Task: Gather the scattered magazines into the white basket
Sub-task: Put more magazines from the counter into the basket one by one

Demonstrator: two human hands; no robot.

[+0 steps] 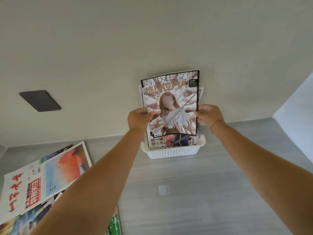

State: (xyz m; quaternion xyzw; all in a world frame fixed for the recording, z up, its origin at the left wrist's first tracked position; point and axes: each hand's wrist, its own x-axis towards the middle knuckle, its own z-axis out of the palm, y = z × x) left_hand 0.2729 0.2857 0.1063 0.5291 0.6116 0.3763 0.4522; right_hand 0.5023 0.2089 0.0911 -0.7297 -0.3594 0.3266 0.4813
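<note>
A white perforated basket point(171, 152) stands on the grey counter against the wall. A black-bordered magazine point(171, 92) with a figure and chains on its cover is held upright above the basket, its lower edge just above the basket's rim. My left hand point(138, 118) grips its left edge and my right hand point(209, 114) grips its right edge. Other magazines point(156, 141) stand upright in the basket behind it. More magazines lie at the left: a white one with red writing point(44, 180), others under it, and a green one point(115, 224) near the bottom edge.
A dark square plate point(39, 100) is fixed on the wall at the left. A small white square point(164, 190) sits on the grey counter point(211, 192) in front of the basket. A side wall rises at the right.
</note>
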